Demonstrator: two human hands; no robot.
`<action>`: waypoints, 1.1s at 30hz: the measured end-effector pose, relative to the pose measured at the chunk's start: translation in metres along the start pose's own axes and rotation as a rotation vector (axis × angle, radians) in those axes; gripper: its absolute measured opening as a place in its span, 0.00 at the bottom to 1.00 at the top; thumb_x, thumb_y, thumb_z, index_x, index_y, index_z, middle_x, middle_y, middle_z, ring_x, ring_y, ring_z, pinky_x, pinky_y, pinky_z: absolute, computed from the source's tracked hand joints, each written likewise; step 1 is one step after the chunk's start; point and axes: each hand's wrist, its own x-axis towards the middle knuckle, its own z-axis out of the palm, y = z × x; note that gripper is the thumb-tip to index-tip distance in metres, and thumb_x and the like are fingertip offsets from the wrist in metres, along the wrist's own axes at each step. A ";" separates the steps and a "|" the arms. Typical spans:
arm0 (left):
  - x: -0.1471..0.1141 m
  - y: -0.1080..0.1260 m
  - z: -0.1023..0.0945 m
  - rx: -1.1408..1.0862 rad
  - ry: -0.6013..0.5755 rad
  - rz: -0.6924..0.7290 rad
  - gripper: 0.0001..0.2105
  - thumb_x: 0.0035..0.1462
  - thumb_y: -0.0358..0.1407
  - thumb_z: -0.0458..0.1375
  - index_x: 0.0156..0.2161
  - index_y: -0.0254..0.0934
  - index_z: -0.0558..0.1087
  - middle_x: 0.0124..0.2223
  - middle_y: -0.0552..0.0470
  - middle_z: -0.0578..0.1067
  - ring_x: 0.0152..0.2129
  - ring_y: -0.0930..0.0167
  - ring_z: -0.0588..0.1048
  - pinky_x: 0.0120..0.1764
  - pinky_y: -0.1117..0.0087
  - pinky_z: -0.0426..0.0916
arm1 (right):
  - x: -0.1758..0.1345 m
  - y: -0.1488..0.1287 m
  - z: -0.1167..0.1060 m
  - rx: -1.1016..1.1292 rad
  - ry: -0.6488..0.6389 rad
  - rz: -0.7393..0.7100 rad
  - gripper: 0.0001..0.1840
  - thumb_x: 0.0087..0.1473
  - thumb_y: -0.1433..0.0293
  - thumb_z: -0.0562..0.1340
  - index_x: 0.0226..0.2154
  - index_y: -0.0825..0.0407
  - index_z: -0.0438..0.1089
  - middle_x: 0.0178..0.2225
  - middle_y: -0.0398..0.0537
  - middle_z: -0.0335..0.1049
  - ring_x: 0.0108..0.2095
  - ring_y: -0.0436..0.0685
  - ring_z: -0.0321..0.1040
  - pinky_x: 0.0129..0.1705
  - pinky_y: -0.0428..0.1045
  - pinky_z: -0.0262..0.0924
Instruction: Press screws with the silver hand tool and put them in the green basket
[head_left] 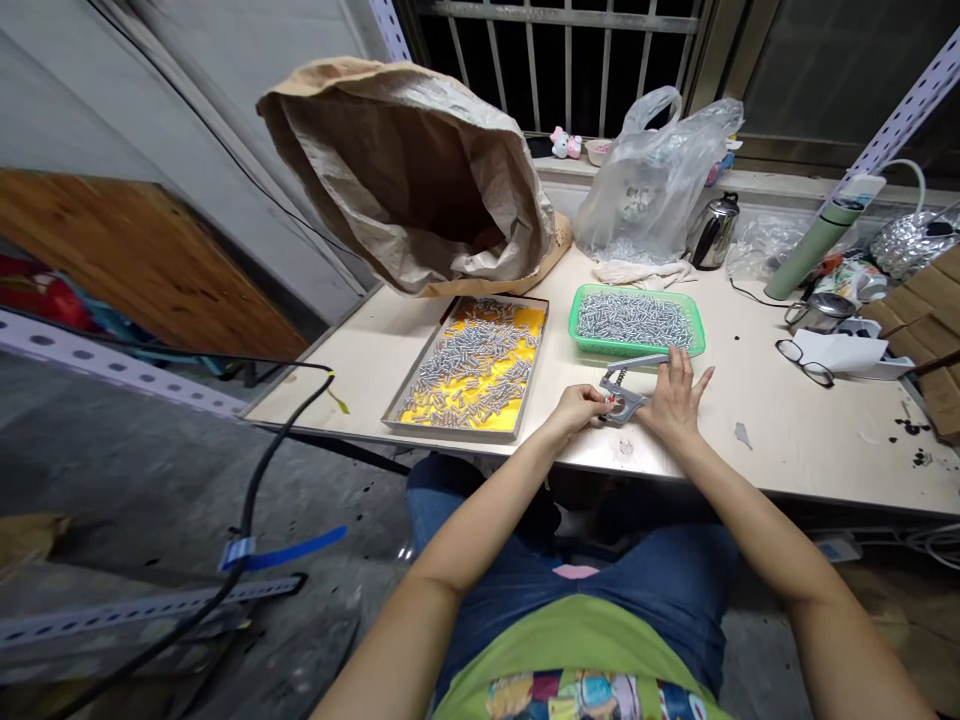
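A grey metal hand tool (630, 405) with a coil spring and a long lever lies near the table's front edge. My right hand (677, 398) is on its handle end, some fingers over the lever and one finger spread to the right; its thumb is hidden. At the tool's left end my left hand (580, 408) pinches with thumb and forefinger; a small red spot shows there, but what the fingertips hold is too small to make out. Behind the tool stands a green plastic basket (577, 335) full of small silver screw-like pieces (634, 318). More such pieces lie on yellow lining in a shallow tray (517, 420).
A large open paper sack (322, 150) stands behind the tray. Farther back are a clear plastic bag (637, 190) and a metal kettle (714, 232). To the right are a green bottle (814, 250), a metal cup (823, 312), eyeglasses (814, 372) and cardboard (926, 310).
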 end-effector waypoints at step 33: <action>-0.017 0.009 -0.004 -0.011 0.010 -0.061 0.08 0.46 0.31 0.65 0.28 0.34 0.69 0.19 0.59 0.68 0.12 0.82 0.57 0.17 0.78 0.48 | 0.005 -0.005 -0.018 -0.028 -0.172 0.009 0.24 0.54 0.56 0.56 0.43 0.59 0.68 0.39 0.63 0.72 0.42 0.65 0.65 0.44 0.55 0.57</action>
